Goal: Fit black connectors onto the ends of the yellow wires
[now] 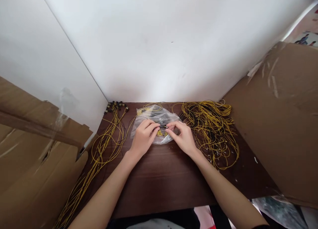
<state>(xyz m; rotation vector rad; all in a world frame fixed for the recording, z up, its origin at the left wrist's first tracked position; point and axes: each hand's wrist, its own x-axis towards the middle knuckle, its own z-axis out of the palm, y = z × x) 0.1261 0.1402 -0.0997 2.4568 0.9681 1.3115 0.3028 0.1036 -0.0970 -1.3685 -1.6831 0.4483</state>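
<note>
Far to the left of the clear plastic bag (171,116) stands some cardboard (32,176). Nearer the bag, on that same side, a long bunch of yellow wires (95,161) lies along the bench (161,182), with black and yellow plugs (115,105) gathered at its far end. Over the bag's left part, the left hand (144,134) pinches one end of a small black part (162,126), thumb and finger nearly meeting. The part sits above the bag's middle, too small to make out fully; yellow pieces (161,133) show at the bag just below it. Over the bag's right part, the right hand (182,134) pinches the other end, fingertips close together. Right of the bag, yellow and black wires lie in a tangled heap (213,133).
</note>
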